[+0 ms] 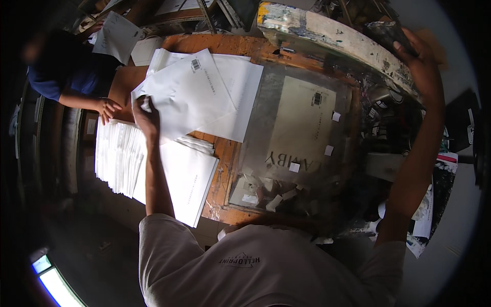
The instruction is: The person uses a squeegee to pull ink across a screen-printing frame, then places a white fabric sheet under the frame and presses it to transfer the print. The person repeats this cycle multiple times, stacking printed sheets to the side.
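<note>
Confirm the following quantities in your view. Your hands: two, the left hand point(146, 119) and the right hand point(421, 62). Co-worker point(76, 79): one. Desk point(223, 169): one. Paint-caked beam point(332, 42): one. Translucent panel point(255, 128): one. You can count two barcodes, one on the uppermost white sheet point(179, 97) and one on the yellowish rectangle point(296, 120). Small pale squares point(336, 116) set apart on the panel: three. You cannot count exactly the stacked white sheets point(120, 158) or jumbled scraps point(274, 203); both overlap.
</note>
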